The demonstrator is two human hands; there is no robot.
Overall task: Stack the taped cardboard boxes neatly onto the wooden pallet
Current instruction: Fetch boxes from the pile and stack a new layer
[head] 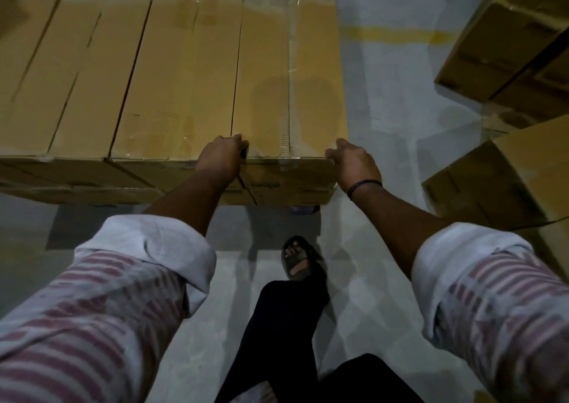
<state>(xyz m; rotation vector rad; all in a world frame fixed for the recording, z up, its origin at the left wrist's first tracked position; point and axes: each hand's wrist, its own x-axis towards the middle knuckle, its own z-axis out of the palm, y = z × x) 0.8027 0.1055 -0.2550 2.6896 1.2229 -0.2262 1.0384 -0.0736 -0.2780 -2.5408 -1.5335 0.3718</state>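
A long taped cardboard box (289, 73) lies at the right end of the top row of a stack of similar boxes (123, 73). My left hand (222, 159) grips its near left corner, fingers curled into the gap beside the neighbouring box. My right hand (354, 164) grips its near right corner, fingers wrapped round the edge. The box lies flush with the row. The wooden pallet is hidden beneath the stack; only a dark gap shows under the lowest boxes.
More cardboard boxes (508, 42) are piled at the right, one close to my right forearm (498, 180). Grey floor with a yellow line (400, 36) runs between the two piles. My sandalled foot (300, 261) stands just before the stack.
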